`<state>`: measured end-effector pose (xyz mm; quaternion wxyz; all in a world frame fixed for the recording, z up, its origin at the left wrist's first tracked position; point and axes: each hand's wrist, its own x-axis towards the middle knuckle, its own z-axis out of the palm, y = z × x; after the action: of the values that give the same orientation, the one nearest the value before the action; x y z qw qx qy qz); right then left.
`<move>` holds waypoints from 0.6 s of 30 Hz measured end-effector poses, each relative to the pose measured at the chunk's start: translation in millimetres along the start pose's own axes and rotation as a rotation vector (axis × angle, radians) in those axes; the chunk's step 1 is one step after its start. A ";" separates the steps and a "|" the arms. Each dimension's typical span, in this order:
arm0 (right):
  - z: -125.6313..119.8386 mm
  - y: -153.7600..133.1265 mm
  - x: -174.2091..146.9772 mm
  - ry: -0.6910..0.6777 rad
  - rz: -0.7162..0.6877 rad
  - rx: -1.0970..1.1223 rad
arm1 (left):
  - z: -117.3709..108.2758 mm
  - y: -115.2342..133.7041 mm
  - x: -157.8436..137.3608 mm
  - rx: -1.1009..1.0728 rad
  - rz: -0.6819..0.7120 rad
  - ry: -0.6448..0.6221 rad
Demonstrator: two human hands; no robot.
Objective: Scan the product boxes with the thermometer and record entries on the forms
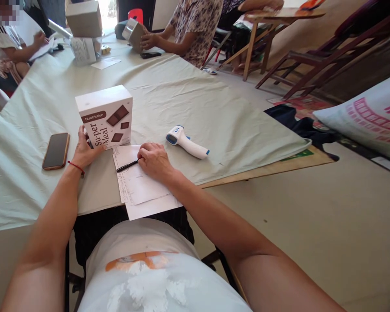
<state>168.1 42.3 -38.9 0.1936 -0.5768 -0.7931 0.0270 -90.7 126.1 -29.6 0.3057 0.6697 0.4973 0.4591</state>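
Note:
A white box with brown chocolate pictures [117, 119], printed "NutriMotion Su-per Meal", stands upright on the table. My left hand [84, 149] grips its lower left corner, thumb along the front and fingers around the side. Just right of the box lie several overlapping sheets of paper [143, 186], some with handwriting. My right hand [154, 160] rests on these sheets with curled fingers, closed on one end of a black pen [126, 166]. The pen lies nearly flat over the paper, its other end pointing left.
A phone [56, 151] lies left of my left hand. Right of the papers is a white infrared thermometer [188, 142]. Across the cloth-covered table [169, 91], one person holds a box [134, 35] and another sits by papers. Stacked boxes [84, 21] stand at the far end.

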 end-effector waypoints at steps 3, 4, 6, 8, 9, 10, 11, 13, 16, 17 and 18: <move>-8.2 0.0 -6.3 -0.058 -0.074 -0.041 | 4.0 -0.8 4.5 -0.035 -0.072 0.014; -10.0 1.4 -9.9 -0.066 -0.112 -0.047 | 4.7 1.0 5.6 -0.026 -0.098 0.045; -10.5 5.7 -18.5 -0.054 -0.184 -0.041 | 5.7 6.3 6.4 -0.024 -0.138 0.106; -7.1 10.5 -27.2 0.008 -0.230 -0.015 | 7.0 13.1 4.0 -0.073 -0.143 0.132; -4.4 12.7 -30.9 0.049 -0.246 0.003 | 8.1 17.0 1.3 -0.120 -0.133 0.121; -1.5 14.6 -33.8 0.090 -0.259 0.020 | 9.8 21.3 -2.3 -0.178 -0.118 0.094; 1.4 16.2 -36.0 0.127 -0.269 0.034 | 12.3 25.8 -6.9 -0.241 -0.105 0.059; 5.9 18.3 -38.4 0.184 -0.281 0.046 | 19.5 34.9 -17.6 -0.352 -0.099 -0.025; 8.4 20.0 -39.8 0.237 -0.260 0.024 | 34.7 44.1 -33.6 -0.430 -0.124 -0.154; 8.2 20.5 -40.5 0.244 -0.248 0.010 | 39.9 45.1 -37.8 -0.432 -0.126 -0.179; 7.6 21.1 -41.2 0.247 -0.235 -0.006 | 44.7 44.9 -41.2 -0.416 -0.115 -0.188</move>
<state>195.3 12.6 -62.9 0.2897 -0.4797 -0.8254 -0.0690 -35.8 74.9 -21.0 0.5076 0.6027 0.3986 0.4693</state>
